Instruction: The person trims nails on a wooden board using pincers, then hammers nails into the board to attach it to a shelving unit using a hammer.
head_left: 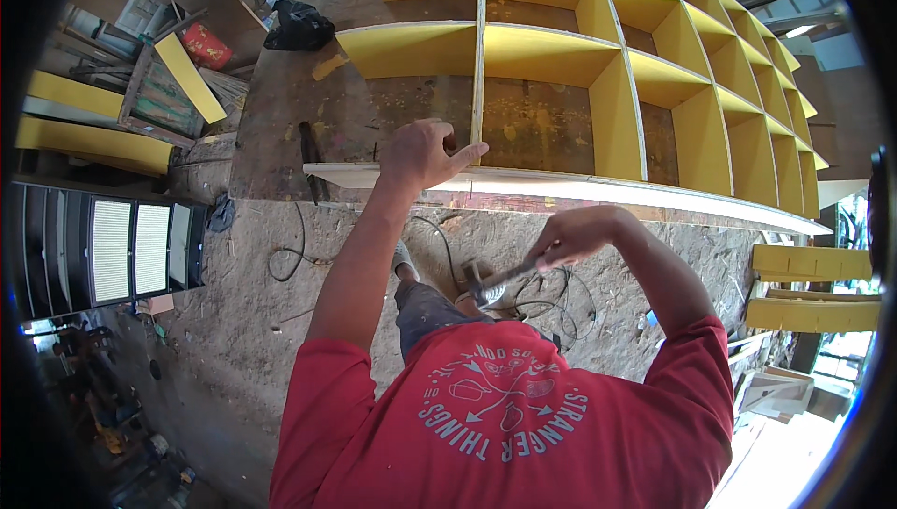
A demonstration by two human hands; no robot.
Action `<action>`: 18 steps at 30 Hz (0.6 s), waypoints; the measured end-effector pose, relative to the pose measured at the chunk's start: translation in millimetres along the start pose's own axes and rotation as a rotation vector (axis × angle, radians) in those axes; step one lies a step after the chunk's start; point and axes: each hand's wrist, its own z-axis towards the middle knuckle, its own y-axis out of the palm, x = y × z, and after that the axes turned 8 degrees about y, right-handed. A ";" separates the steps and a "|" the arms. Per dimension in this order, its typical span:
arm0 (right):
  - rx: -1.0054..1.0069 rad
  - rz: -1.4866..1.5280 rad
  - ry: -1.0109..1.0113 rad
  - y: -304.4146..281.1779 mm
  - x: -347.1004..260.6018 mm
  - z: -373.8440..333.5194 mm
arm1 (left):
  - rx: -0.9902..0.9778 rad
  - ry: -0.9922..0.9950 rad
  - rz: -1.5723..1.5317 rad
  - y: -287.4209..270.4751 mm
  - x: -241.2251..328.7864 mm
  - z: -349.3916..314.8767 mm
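My left hand is curled over the long pale-edged board at the near side of a yellow grid frame. Its thumb lies against the end of a thin upright divider where that meets the board. My right hand grips a hammer, held off the near side of the board. The hammer head points left and is a little blurred. The grid frame's yellow compartments stretch away to the right. Any nail at the joint is too small to make out.
A paint-stained worktable bears the frame. On it lie a black plastic bag and a dark tool. Cables trail over the rough floor. Yellow boards stand at right, and a dark slatted cabinet at left.
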 end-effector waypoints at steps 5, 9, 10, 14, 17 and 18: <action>0.394 0.028 0.014 -1.5 11.4 -2.1 | -0.028 -0.016 -0.011 -2.8 4.3 -4.5; 0.296 -0.081 -0.087 -4.5 13.7 -5.2 | -0.072 -0.042 -0.003 -8.2 7.0 -1.0; 0.377 -0.052 -0.127 -2.7 16.8 -5.2 | -0.075 -0.037 -0.003 -8.0 7.9 -1.3; 0.400 0.117 -0.023 12.6 7.0 -19.8 | 0.001 0.004 -0.007 -3.5 1.5 1.1; 0.433 0.326 -0.057 45.1 12.6 -17.8 | -0.002 0.019 -0.059 -3.1 -5.6 1.0; 0.501 0.411 -0.089 64.3 19.1 -13.6 | -0.032 0.003 -0.108 -3.1 -5.8 0.6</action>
